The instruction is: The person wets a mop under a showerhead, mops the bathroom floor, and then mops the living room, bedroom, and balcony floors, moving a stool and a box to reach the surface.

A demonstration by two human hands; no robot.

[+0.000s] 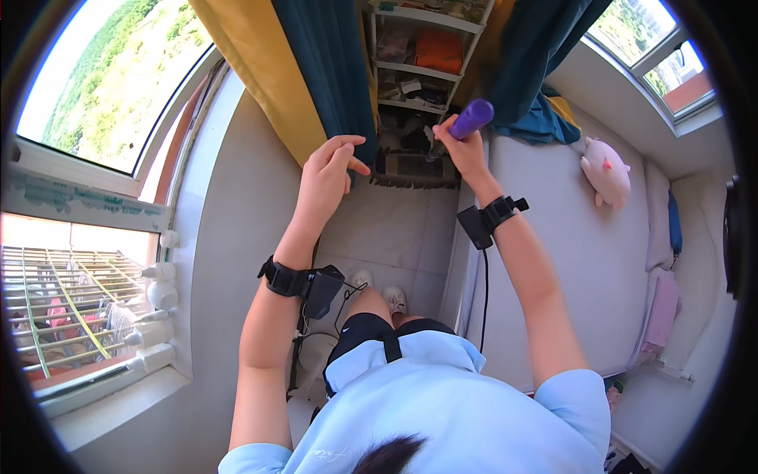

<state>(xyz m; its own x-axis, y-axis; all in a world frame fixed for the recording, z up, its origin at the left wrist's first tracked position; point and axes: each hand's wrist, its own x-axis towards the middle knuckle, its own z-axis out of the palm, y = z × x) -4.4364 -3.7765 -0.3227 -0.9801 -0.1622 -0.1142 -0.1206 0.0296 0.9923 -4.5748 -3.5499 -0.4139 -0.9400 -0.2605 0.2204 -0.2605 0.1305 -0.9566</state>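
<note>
My right hand (467, 155) is closed around a purple-handled tool (474, 118) with a rounded end. The handle slants up and to the right out of my grip. A thin greyish part shows below my fingers, too small to make out its kind. To the left, my left hand (325, 167) is raised in front of the blue curtain (335, 87), apart from the tool. Its index finger and thumb stretch to the right with a gap between them, and nothing shows in it. Both wrists wear black straps with small boxes.
A white shelf rack (430, 69) with an orange item stands ahead, beyond a dark fringed mat (414, 170). On the right lies a bed (545, 237) with a pink plush toy (606, 172). A window (118, 87) and ledge line the left. Pale floor tiles (387, 229) lie below.
</note>
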